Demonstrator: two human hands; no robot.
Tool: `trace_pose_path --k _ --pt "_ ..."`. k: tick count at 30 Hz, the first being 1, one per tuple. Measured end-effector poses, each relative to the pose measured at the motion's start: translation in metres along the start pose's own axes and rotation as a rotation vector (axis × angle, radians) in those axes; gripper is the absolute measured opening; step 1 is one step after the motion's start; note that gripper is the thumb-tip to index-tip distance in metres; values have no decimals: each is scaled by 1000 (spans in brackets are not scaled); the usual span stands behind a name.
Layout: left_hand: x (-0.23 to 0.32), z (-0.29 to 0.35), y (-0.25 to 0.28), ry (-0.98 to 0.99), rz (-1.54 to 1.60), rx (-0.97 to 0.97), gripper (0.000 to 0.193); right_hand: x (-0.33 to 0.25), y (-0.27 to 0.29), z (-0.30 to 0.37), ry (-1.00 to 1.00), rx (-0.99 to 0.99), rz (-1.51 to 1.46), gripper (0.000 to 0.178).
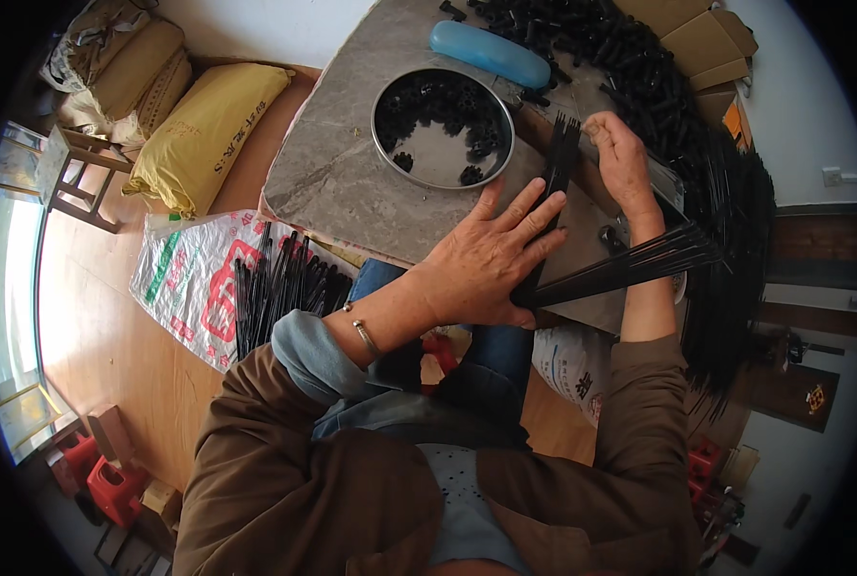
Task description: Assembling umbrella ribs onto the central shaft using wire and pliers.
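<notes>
- We saw a round, metal-rimmed tray [426, 161] standing on a grey stone-patterned bench [327, 187]; small black ribbed pieces lay in it, heaped mostly along its far side.
- Just to the right of the tray, we found a bundle of thin black rods [560, 154], its tips pointing away from the body.
- We saw the left hand [491, 257] just nearer to us than the tray, fingers spread and laid across that bundle; whether its thumb and palm gripped the rods, we could not tell.
- A fan of black rods [630, 267] stretched rightward from under that hand, nearer to us than the tray and across the right forearm.
- To the right of the tray, past the bundle, we saw the right hand [623, 165] raised with fingers curled near the rod tips; we could not tell whether it held anything.
- Just beyond the tray we noticed a blue oblong case [491, 55], and to the tray's far right a pile of black tubular pieces [644, 86].
- Left of the tray, off the bench, we saw a yellow sack [207, 139].
</notes>
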State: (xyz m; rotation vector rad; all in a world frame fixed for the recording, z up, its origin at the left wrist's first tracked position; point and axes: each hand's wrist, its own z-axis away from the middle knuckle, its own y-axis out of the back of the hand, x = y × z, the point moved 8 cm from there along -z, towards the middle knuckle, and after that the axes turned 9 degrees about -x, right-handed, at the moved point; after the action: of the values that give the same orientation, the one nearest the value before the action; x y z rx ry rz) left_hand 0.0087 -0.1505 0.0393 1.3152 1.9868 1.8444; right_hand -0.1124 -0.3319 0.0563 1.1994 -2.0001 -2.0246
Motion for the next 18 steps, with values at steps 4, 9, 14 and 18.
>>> trace_pose_path --k 4,9,14,18 --pt "-1 0 0 6 -4 5 95 6 0 -4 15 27 -135 14" --pt "-1 2 -1 16 -4 4 95 -1 1 0 32 -6 -99 12" --pt "-1 1 0 16 12 8 96 -1 0 -2 16 -37 -114 10" --pt "-1 0 0 17 -9 -5 96 -2 0 -5 11 -61 -90 11"
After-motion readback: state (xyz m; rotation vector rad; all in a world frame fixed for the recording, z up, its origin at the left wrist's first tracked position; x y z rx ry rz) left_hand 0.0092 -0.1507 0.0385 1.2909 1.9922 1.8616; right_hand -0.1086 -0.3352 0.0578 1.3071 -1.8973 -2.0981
